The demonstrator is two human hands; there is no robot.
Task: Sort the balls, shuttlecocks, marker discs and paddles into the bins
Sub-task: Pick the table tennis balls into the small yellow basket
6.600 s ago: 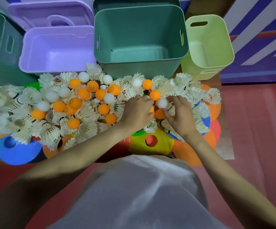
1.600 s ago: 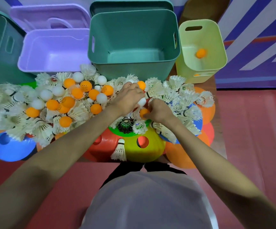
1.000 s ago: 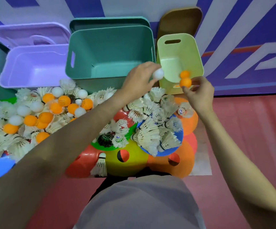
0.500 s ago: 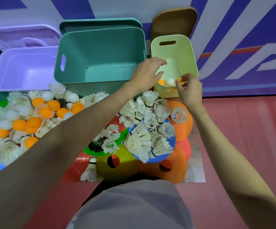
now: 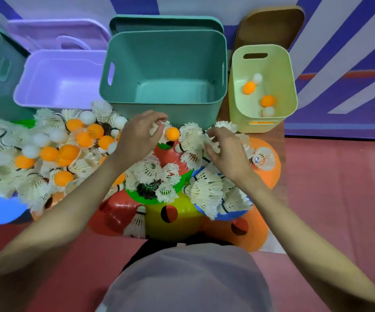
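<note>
Orange and white balls now lie in the light green bin (image 5: 292, 86); both hands are back over the pile.

Four balls have landed in that bin since half a second ago, so ball sorting is under way, with many more left. The left hand (image 5: 137, 136), fingers loosely curled, hovers by an orange ball (image 5: 172, 134) and seems to hold nothing. The right hand (image 5: 227, 147) reaches into the shuttlecocks (image 5: 204, 192); whether it grips one I cannot tell. Feathers bury balls and discs (image 5: 173, 221). The dark green bin (image 5: 166, 55) and purple bin (image 5: 62, 84) wait.

A red floor (image 5: 339, 199) runs to a wall (image 5: 339, 64) striped purple and white; a brown board (image 5: 269, 25) leans there upright.
</note>
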